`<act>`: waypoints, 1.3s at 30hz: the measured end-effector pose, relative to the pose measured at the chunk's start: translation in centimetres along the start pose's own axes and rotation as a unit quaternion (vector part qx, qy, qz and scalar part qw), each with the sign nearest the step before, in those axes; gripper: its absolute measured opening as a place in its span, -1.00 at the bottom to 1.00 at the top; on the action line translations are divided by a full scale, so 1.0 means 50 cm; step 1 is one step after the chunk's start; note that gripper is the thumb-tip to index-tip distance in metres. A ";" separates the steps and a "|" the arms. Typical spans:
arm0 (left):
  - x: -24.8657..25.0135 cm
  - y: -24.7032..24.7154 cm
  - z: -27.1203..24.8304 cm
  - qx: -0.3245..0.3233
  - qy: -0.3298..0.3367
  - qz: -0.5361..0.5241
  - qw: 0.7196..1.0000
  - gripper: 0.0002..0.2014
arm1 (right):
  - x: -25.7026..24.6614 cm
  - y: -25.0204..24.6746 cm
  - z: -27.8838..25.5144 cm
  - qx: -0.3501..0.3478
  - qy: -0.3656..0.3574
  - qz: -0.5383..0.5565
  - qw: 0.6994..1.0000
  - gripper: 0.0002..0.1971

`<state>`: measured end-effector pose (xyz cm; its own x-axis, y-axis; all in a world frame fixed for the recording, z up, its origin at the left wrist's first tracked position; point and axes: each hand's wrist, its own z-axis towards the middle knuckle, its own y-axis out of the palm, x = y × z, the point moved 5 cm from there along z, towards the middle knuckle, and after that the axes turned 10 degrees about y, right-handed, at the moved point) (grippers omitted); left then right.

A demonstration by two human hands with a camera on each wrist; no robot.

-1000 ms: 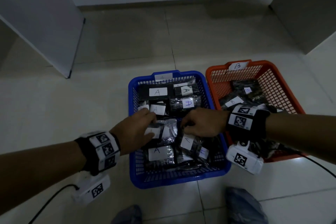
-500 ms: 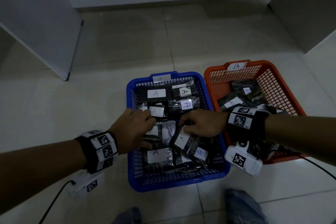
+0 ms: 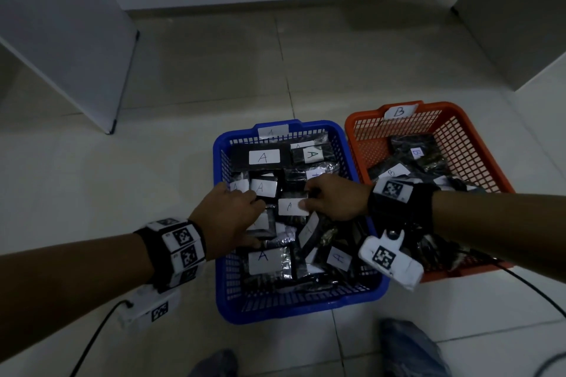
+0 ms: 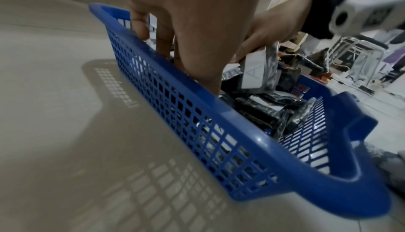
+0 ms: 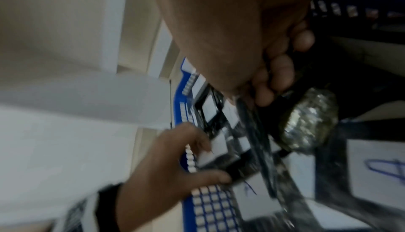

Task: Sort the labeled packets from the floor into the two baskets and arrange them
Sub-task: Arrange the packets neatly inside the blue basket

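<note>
Shoe tips in grey covers [image 3: 407,346] sit nearest, on the pale tiled floor [image 3: 92,180]. Just beyond them stands the blue plastic mesh basket [image 3: 300,303], packed with black plastic packets carrying white "A" labels [image 3: 265,260]; no packets remain on the visible floor, so the sorting looks done and the arranging is under way.

Both hands are inside this basket. The left hand [image 3: 228,217] reaches down along the left side, thumb and fingers closing on a packet, though how firmly its grip holds cannot be told. The right hand [image 3: 335,197] has its fingers curled round one "A"-labelled black packet [image 3: 291,206], pinching its edge and lifting it above the pile.

Beside the blue one, touching or nearly so, the orange plastic mesh basket [image 3: 459,144] tagged "B" holds black packets with "B" labels [image 3: 415,153].

Slippery film is the likely risk: the lifted packet could slide from a light pinch, or the crowded, overlapping packets could tip over the rim. The right wrist's cable crossing the orange basket might also drag packets there.
</note>
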<state>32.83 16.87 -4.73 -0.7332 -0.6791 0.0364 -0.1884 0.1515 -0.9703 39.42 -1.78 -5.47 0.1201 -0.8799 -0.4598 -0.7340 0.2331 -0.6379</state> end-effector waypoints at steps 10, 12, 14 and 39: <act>0.008 -0.002 0.006 -0.009 -0.012 0.023 1.000 -0.44 | 0.000 -0.002 0.021 -0.019 0.021 -0.056 0.998 -0.67; 0.005 0.001 0.003 -0.015 -0.010 0.030 0.999 -0.42 | 0.002 -0.007 0.023 0.016 0.020 -0.067 0.997 -0.67; 0.003 0.009 0.006 -0.011 -0.002 0.025 1.000 -0.43 | 0.002 -0.008 0.021 0.040 0.018 -0.084 0.996 -0.65; -0.026 -0.036 -0.031 0.054 0.003 -0.106 0.993 -0.78 | -0.062 0.064 0.039 -0.053 0.030 0.135 0.989 -0.80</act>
<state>33.11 18.60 -2.65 -0.6889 -0.6826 0.2440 -0.2683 -0.0727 -0.9606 37.98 2.51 -7.29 -0.1273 -0.8151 -0.5652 -0.7997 0.4214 -0.4276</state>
